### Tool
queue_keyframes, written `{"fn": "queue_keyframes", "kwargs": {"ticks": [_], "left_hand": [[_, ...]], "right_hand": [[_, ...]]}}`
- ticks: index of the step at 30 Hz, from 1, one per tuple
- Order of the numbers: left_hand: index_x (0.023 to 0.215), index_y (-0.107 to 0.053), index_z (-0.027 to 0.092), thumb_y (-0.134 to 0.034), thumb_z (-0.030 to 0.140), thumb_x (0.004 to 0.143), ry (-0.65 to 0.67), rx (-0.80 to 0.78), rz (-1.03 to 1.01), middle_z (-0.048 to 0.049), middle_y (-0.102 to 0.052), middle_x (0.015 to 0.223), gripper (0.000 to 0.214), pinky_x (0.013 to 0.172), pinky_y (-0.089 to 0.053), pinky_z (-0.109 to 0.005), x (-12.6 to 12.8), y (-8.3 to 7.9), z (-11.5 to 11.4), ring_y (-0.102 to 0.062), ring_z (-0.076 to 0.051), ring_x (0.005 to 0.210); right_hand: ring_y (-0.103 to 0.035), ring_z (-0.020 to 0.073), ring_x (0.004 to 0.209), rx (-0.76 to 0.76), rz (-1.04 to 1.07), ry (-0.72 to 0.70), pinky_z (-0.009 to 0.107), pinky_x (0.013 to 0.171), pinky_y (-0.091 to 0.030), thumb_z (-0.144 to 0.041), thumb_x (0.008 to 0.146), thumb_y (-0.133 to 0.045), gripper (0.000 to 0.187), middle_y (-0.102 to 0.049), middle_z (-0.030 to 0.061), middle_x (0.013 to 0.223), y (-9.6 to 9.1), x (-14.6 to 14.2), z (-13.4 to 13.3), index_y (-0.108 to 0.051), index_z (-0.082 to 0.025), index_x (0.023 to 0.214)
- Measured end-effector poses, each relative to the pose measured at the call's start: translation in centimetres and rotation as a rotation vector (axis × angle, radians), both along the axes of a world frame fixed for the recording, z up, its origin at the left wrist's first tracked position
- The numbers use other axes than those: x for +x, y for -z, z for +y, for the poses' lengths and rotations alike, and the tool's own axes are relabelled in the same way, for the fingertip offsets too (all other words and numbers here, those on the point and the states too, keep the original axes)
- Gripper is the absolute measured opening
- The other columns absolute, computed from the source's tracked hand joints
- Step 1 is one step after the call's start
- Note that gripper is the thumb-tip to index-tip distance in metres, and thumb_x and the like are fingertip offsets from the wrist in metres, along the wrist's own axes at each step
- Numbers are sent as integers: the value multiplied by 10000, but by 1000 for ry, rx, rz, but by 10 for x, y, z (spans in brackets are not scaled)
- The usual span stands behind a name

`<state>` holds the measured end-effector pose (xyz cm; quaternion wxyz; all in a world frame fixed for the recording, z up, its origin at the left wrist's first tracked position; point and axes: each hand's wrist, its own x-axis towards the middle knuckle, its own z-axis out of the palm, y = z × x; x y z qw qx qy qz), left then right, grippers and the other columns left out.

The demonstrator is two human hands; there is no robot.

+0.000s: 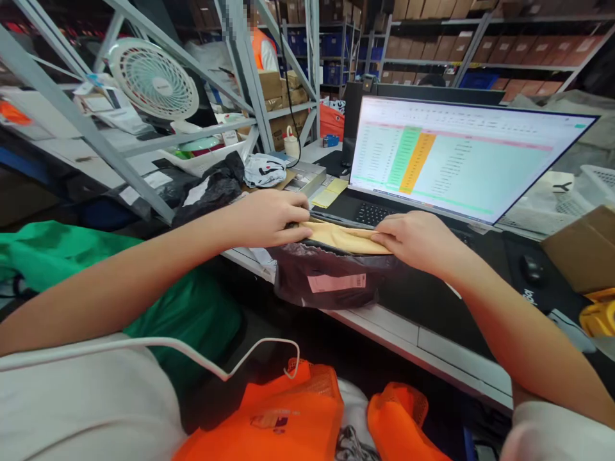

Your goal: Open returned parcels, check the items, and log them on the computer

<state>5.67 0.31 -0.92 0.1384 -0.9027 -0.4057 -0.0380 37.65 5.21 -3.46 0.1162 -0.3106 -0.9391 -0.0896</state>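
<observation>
A dark plastic mailer bag (331, 278) with a pink label hangs over the desk's front edge, and a folded tan cloth (346, 238) sticks out of its mouth. My left hand (269, 218) is closed on the left end of the cloth and bag mouth. My right hand (418, 242) pinches the right end of the same cloth. Both hands sit just in front of an open laptop (451, 160) showing a spreadsheet.
A grey desk (432, 346) edge runs below the bag. A mouse (532, 269) and cardboard box (583, 246) lie right. Black bags (211, 189), sticky notes (331, 192), a white fan (154, 80) and metal shelving stand left. A green bag (192, 307) sits low left. A person in orange stands behind.
</observation>
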Motion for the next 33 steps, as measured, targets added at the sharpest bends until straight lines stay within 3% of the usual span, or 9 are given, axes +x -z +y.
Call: {"fn": "queue_keyframes", "kwargs": {"ticks": [4,8,13,17,21,26,29,33], "left_hand": [[901,-715,201,-417,462,1056,17,67,-8,-104,-663,1000,425,760,-466,-310,-8,20,-15,-630,-202,859],[897,-702,215,-457,461,1046,60,157,6,-116,-655,1026,378,760,-467,-338,-10,28,-31,-627,-218,846],[997,-678,222,-521,339,1024,111,81,4,-78,-620,933,198,641,-419,-295,-21,32,-47,-592,-189,732],[994,-671,237,-504,186,991,126,48,-32,-62,-620,925,174,589,-392,-265,-26,40,-50,-556,-154,653],[1069,-688,248,-444,191,1011,158,159,-135,-76,-662,1009,257,641,-451,-247,-25,53,-42,-616,-147,721],[1070,-695,223,-444,245,1036,173,226,-335,-100,-683,1075,254,728,-513,-250,-19,69,-21,-671,-163,861],[1079,-691,210,-466,226,1029,171,223,-438,-100,-684,1089,230,789,-534,-259,-12,79,-11,-676,-167,921],[1124,-697,205,-481,204,1015,151,243,-605,-115,-677,1141,242,847,-561,-281,-4,101,-5,-680,-179,998]], "right_hand": [[-679,215,785,-36,16,-16,337,651,-382,-340,1025,-533,285,-787,21,933,2,9,5,-797,-254,957],[-695,218,793,-70,13,-18,328,661,-423,-356,1015,-531,291,-798,19,953,2,16,7,-811,-278,1000],[-710,211,815,-112,-16,-66,315,705,-480,-359,1019,-518,307,-800,21,940,-2,24,4,-814,-286,984],[-725,211,834,-153,32,-93,305,719,-517,-355,1013,-509,321,-796,40,934,-1,31,2,-819,-274,1003],[-728,205,783,-234,32,-7,292,650,-522,-381,1008,-515,328,-794,39,923,-7,35,1,-820,-261,998],[-701,226,871,-65,1,-111,334,729,-524,-329,973,-539,263,-756,85,1019,-30,5,-14,-780,-234,1017],[-647,195,730,1,-162,-172,327,655,-448,-302,952,-588,197,-716,58,859,-40,-28,-27,-730,-223,841],[-625,188,660,76,-377,-89,326,599,-334,-320,987,-588,260,-709,64,780,-42,-55,-34,-698,-198,785]]}}
